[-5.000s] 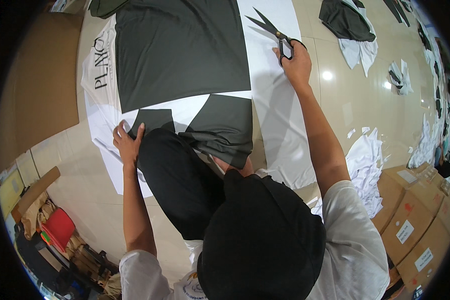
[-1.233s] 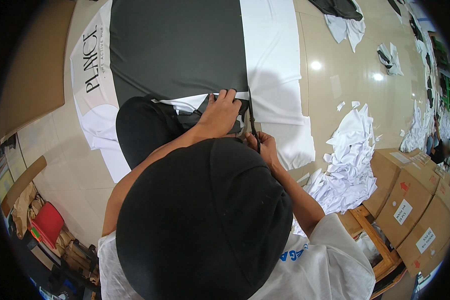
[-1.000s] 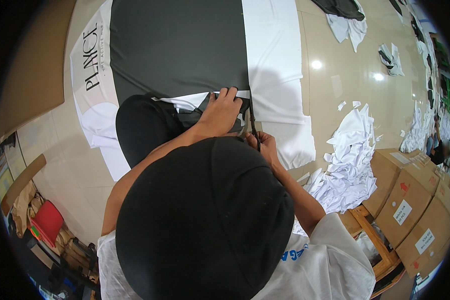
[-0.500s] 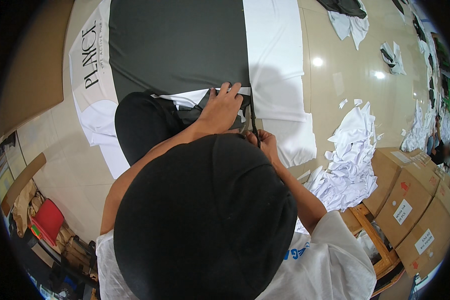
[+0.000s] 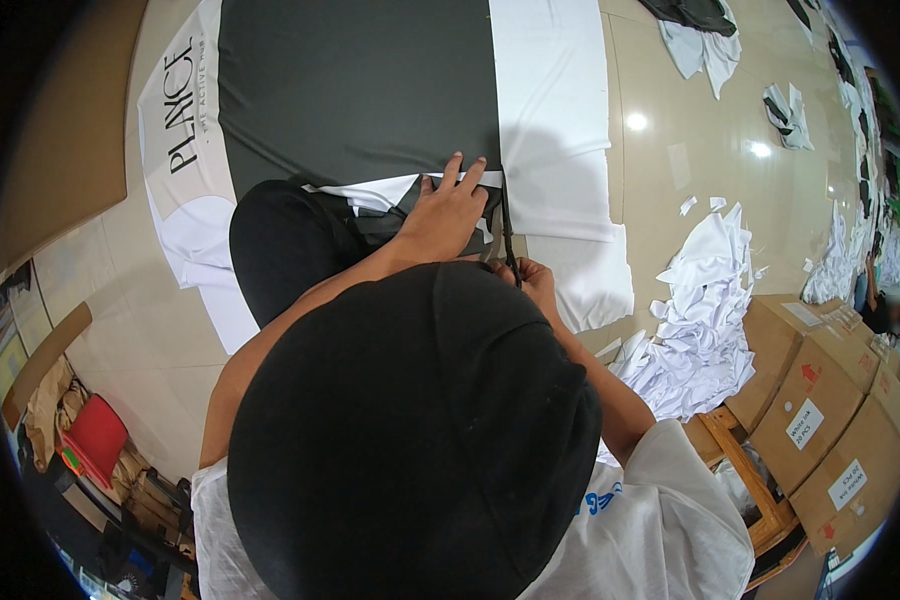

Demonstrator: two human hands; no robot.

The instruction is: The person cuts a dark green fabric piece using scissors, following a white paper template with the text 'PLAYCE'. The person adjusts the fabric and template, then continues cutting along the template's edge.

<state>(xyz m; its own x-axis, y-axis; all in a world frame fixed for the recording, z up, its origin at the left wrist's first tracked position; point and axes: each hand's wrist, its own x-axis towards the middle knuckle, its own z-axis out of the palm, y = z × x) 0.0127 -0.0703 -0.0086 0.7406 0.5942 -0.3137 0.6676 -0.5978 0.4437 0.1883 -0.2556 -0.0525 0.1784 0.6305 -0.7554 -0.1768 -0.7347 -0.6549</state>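
Leans over a dark grey rectangular fabric panel, laid above a glossy beige tiled floor. Rests the left hand across the panel's near edge — with fingers spread, two tips lying on the dark cloth. Holds slim black scissors in the right hand, with fingers bunched around the handle end, at the panel's near right corner; cannot tell whether the blades are parted. Bends a black-clothed knee just below the panel, beside crumpled dark grey and white cloth.

Has smooth white fabric along the panel's right side and pale cream cloth with black lettering along its left. Has a big flat brown cardboard sheet farther left of the panel, and a red object among clutter well below it on that side. Has a loose heap of white fabric scraps to the panel's lower right — then, beyond, brown cardboard boxes near an orange-brown wooden frame. Has a small twisted dark-and-white cloth bundle well to the panel's right, on shiny tile reflecting lamps.
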